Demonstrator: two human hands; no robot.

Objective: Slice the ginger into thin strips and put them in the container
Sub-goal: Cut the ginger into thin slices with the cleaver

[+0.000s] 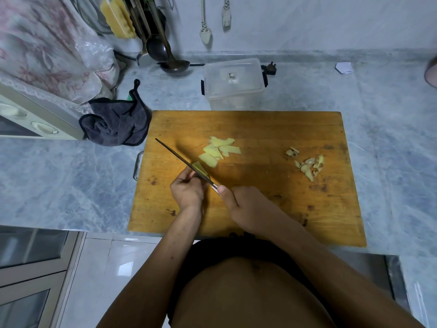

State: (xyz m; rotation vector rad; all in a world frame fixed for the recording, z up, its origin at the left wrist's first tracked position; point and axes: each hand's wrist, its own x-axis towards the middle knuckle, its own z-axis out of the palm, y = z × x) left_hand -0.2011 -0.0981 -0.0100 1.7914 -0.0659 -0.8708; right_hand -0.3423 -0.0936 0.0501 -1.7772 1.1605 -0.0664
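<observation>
Knife (pixel 182 160) lying diagonal, R hand (pixel 238 204) gripping handle w/ curled fingers; L hand (pixel 188 188) pinching ginger (pixel 199 168) against blade's left, slices (pixel 221 149) lying beyond.

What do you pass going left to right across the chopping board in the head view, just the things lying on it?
Left hand holding the ginger being cut → knife → pale ginger slices → right hand gripping the knife handle → peel scraps, all on the wooden chopping board.
</observation>
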